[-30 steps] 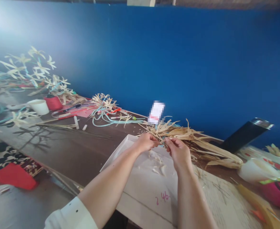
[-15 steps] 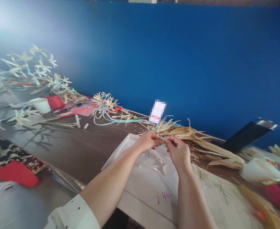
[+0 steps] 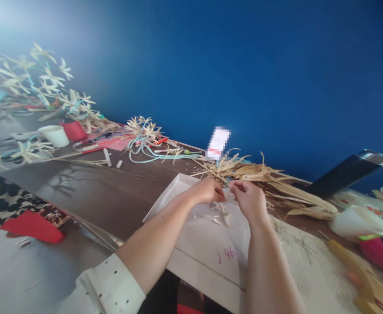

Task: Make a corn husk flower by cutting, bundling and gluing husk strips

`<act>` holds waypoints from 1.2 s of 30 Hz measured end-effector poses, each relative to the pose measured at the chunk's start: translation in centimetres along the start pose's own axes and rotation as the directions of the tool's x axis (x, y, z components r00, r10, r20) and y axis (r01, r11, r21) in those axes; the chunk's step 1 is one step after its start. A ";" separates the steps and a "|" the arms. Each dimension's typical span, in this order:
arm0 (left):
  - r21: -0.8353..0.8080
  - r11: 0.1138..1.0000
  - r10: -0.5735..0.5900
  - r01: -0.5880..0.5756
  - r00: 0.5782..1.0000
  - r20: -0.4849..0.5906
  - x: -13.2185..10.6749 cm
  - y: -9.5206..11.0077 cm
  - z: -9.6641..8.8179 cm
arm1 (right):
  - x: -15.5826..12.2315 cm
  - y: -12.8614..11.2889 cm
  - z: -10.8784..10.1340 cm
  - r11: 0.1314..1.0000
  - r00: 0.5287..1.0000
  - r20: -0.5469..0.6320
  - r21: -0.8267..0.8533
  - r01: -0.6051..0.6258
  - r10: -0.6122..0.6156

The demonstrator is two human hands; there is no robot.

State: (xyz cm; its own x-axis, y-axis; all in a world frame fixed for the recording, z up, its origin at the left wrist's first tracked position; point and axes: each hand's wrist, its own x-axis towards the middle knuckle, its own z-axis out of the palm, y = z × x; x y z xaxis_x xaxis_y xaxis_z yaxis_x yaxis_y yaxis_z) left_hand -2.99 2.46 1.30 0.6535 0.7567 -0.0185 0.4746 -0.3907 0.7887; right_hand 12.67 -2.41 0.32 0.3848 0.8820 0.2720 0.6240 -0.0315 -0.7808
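Over the far part of a shallow white box lid [image 3: 163,196], my left hand [image 3: 209,191] is closed, fingertips pointing down above small pale pieces [image 3: 222,218] in the lid. What it holds, if anything, is hidden. Close to its right, my right hand [image 3: 250,198] pinches with thumb and forefinger. Something small and thin is at its fingertips, too small to name. Just behind both hands lie thin straw-coloured strips [image 3: 222,168]. Dried husks [image 3: 309,203] stretch away to the right of my right hand.
A black flask [image 3: 344,174] leans by the blue wall. White cups [image 3: 357,223] stand right and left. Pale husk flowers [image 3: 50,78] rise at the left, near light-blue cords [image 3: 145,157]. A red piece [image 3: 34,226] lies lower left. Printed paper [image 3: 309,266] lies right of the lid.
My hands have moved apart; the left has dropped toward the small pieces in the lid, while the right stays raised in a pinch. The view has shifted slightly.
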 end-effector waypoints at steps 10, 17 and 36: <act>0.244 0.969 -0.017 -0.031 0.982 0.190 -0.5 0.9 0.1 | 0.1 0.6 -0.6 0.992 0.999 -0.048 -0.121 -0.017 0.011; 0.338 0.939 -0.055 -0.061 0.944 0.325 -0.9 1.6 0.1 | -0.1 0.0 -0.6 0.995 0.999 -0.051 -0.101 -0.023 0.018; -0.044 0.994 0.104 -0.095 0.934 0.342 -0.9 0.9 -1.4 | 0.1 0.3 -0.8 0.996 0.999 -0.045 -0.088 -0.013 0.009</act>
State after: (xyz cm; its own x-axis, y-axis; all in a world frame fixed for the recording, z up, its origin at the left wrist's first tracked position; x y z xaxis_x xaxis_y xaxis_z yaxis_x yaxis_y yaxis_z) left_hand -4.00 2.13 2.88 0.8617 0.4863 -0.1452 0.3838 -0.4373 0.8133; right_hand 13.41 -2.72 0.54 0.4208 0.8596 0.2900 0.6763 -0.0842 -0.7318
